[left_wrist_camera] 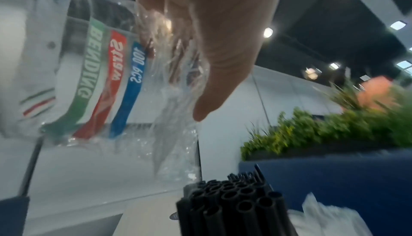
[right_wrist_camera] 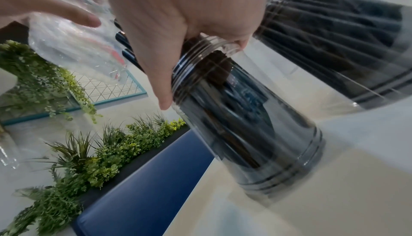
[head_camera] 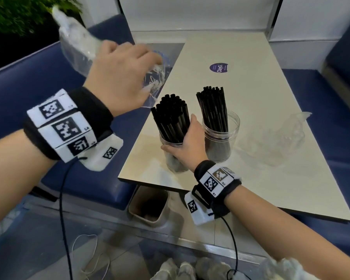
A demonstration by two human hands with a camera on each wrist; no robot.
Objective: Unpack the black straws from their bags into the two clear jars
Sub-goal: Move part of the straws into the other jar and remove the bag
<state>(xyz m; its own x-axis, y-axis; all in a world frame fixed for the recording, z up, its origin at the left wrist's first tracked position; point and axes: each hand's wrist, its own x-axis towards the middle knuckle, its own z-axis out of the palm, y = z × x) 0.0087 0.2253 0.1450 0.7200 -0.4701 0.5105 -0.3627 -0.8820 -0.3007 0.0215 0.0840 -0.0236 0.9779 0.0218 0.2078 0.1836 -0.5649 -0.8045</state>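
Observation:
Two clear jars stand near the front left of the beige table (head_camera: 261, 81), each with a bundle of black straws upright in it. My right hand (head_camera: 188, 142) grips the rim of the left jar (head_camera: 173, 156), whose straws (head_camera: 171, 116) (left_wrist_camera: 234, 202) rise above my thumb; the same jar (right_wrist_camera: 245, 125) fills the right wrist view. The right jar (head_camera: 220, 138) (right_wrist_camera: 334, 46) stands free beside it. My left hand (head_camera: 117, 77) holds an empty clear straw bag (head_camera: 77, 39) raised above and left of the left jar. Its printed bands (left_wrist_camera: 116, 81) show in the left wrist view.
Another empty clear bag (head_camera: 277, 138) lies crumpled on the table to the right of the jars. A small beige bin (head_camera: 150, 205) stands on the floor under the table's front edge. Blue bench seats (head_camera: 38, 87) flank the table, with green plants (head_camera: 18, 13) behind the left one.

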